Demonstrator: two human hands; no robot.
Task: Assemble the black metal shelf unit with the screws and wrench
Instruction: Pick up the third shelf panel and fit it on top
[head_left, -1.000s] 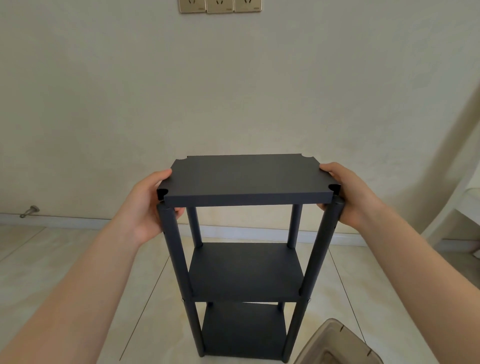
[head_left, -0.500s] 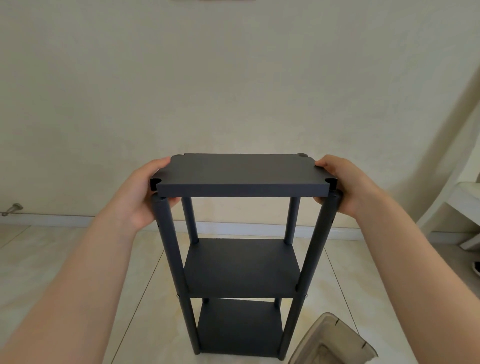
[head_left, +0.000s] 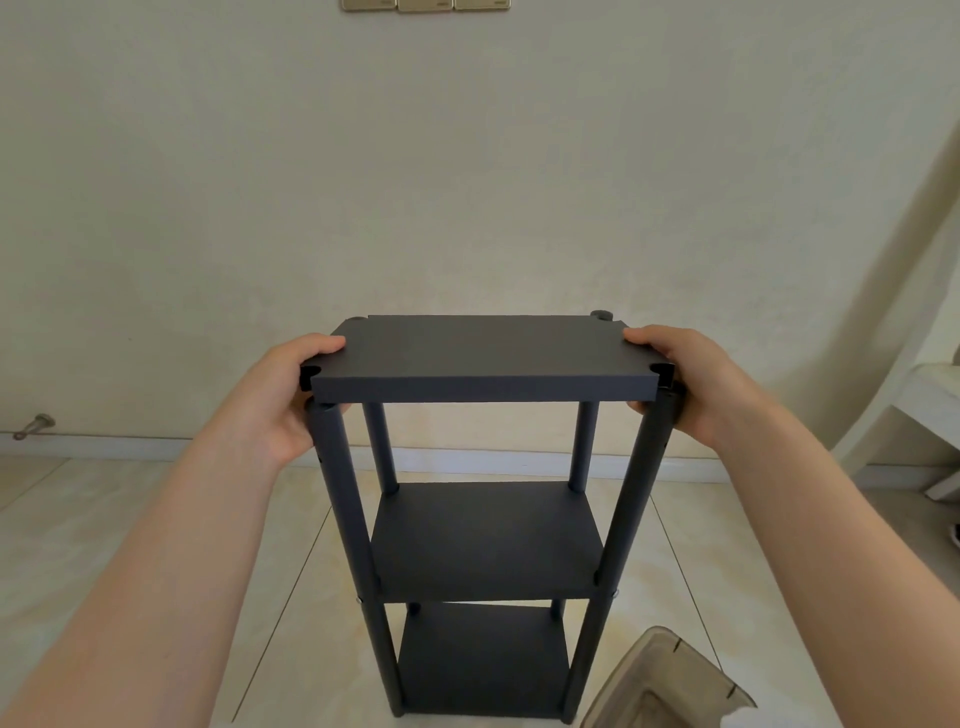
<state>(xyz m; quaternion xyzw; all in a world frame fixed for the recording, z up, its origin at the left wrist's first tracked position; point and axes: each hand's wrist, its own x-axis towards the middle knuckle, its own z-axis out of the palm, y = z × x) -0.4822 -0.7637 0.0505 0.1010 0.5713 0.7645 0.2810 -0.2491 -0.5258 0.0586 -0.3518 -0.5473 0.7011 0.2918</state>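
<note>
Squarely upright on the tiled floor (head_left: 156, 519) stood the black shelf unit (head_left: 483, 540), its top panel (head_left: 478, 358) over the four posts (head_left: 343, 499). The left hand (head_left: 283, 395) and right hand (head_left: 696, 384) each gripped a short end, thumb on top, fingers curled underneath. Beside its base sat a translucent bin (head_left: 670, 686)

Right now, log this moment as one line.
top shelf: over posts | left hand: grips left end | right hand: grips right end | unit: upright on floor
</note>
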